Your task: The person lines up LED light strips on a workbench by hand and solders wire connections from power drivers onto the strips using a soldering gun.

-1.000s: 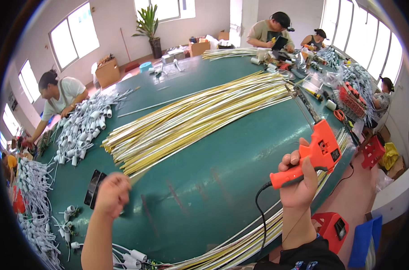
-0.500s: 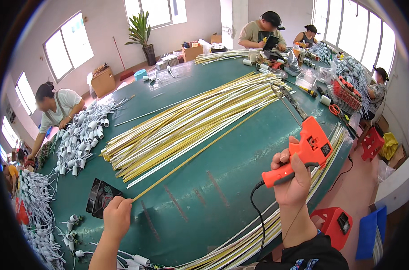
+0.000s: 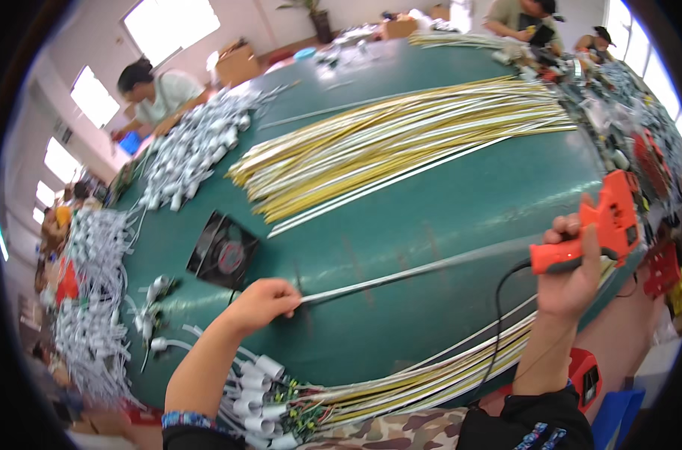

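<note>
At the far left of the frame, we see a big heap of white wires [image 3: 93,300] hanging together in a tangle. In the upper left, a person [image 3: 168,94] in a white top leans over a pile of white caps [image 3: 195,150]. A few small white sockets [image 3: 157,289] lie below that pile, and just to their right we find a black fan [image 3: 222,250]. It sits tilted on the green surface [image 3: 506,202].

Down at the lower left, more white caps with wires [image 3: 255,401] are bunched up close to us. Above them is our left hand [image 3: 262,306], with its fingers pinched on the near end of a thin pale strip [image 3: 386,280]. The strip is in the middle of the frame and slants up to the right, where it gets too blurry for us to see its end.

Above it, in the upper middle, lies a wide pile of yellow and white strips [image 3: 401,146]. A bundle of long strips [image 3: 431,375] runs along the bottom. On the right, our right hand [image 3: 570,289] is wrapped around the handle of an orange tool [image 3: 615,221]. A black cord [image 3: 497,315] hangs down from it.
</note>
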Tool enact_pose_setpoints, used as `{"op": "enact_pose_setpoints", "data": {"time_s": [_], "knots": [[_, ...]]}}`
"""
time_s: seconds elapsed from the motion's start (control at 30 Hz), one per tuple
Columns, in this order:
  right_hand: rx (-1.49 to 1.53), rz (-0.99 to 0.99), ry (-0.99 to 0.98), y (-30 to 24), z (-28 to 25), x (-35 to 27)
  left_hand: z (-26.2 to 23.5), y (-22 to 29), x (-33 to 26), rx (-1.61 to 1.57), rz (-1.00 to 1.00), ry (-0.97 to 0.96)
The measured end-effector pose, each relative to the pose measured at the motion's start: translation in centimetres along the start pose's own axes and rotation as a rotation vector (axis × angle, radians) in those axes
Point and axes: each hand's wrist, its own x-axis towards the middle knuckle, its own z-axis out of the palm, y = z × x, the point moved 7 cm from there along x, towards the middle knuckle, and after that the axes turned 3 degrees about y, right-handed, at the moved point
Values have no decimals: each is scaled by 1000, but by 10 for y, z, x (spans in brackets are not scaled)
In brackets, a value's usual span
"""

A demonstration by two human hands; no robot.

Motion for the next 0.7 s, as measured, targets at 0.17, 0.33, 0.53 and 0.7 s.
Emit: {"op": "enact_pose_setpoints", "data": {"time_s": [0.17,0.33,0.53,0.7], "knots": [[-5,59,-28,10,-6,0,25,7,7,-16,-106,-124],[-57,64,-46,14,-7,0,26,-11,1,-312,-161,-131],[-35,78,-50,14,-8,0,26,-16,-10,-561,-144,-132],[-27,49,-93,9,-8,1,30,-15,-9,-462,-166,-97]]}}
